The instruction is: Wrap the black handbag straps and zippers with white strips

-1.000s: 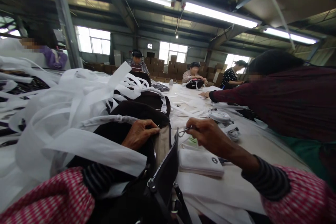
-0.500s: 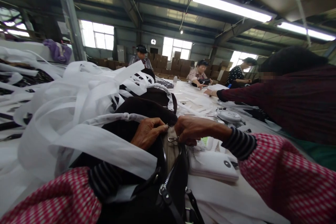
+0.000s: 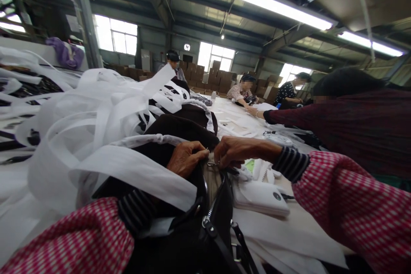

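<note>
A black handbag [image 3: 192, 239] with an open zip lies in front of me, its beige lining showing. My left hand [image 3: 186, 158] grips the bag's edge at the far end of the zip, fingers curled. My right hand [image 3: 233, 152] is pinched on the metal zip pull [image 3: 212, 164] right beside it. Both sleeves are red-and-white check with striped cuffs.
White fabric strips and wrapped black bags [image 3: 105, 124] are piled to my left. A white pouch [image 3: 260, 197] lies right of the bag on the long white table [image 3: 302, 222]. A person in a dark red top [image 3: 353, 128] reaches across on the right; others sit at the far end.
My right hand has moved left with the zip pull, from out at the right to close against my left hand. The view has shifted slightly.
</note>
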`<action>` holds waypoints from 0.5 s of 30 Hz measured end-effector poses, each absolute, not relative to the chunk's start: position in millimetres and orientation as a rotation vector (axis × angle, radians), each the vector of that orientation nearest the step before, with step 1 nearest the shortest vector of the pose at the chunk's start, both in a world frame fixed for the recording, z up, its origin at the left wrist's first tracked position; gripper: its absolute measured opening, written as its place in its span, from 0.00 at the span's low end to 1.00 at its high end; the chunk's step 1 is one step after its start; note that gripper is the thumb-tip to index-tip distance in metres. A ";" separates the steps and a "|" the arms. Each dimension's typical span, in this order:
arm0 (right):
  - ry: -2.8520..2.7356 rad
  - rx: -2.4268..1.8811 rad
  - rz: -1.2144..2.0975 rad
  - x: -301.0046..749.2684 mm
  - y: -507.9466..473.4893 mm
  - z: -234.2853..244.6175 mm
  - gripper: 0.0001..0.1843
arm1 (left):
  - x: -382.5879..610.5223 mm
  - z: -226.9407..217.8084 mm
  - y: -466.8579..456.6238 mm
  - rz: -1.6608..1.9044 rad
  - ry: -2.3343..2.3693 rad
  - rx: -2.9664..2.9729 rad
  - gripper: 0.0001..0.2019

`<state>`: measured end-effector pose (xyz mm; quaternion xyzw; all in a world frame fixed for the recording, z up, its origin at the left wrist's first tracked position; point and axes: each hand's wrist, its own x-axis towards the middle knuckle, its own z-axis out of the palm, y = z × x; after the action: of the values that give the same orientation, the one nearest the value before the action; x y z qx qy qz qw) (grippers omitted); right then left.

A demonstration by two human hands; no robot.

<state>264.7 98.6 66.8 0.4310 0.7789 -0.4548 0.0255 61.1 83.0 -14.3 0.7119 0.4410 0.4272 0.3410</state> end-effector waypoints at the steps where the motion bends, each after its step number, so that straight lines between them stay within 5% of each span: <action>1: 2.437 1.354 -1.471 268.7 94.6 63.9 0.08 | 61.1 -14.7 83.3 1.113 1.144 1.844 0.14; 15: 2.369 1.523 -1.672 280.2 85.2 61.9 0.12 | 60.3 -18.1 84.9 1.101 1.151 1.837 0.15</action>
<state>280.2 85.2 61.9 0.4640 0.7217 -0.5093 -0.0668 60.3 84.9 -18.1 0.7084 0.4437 0.4246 0.3478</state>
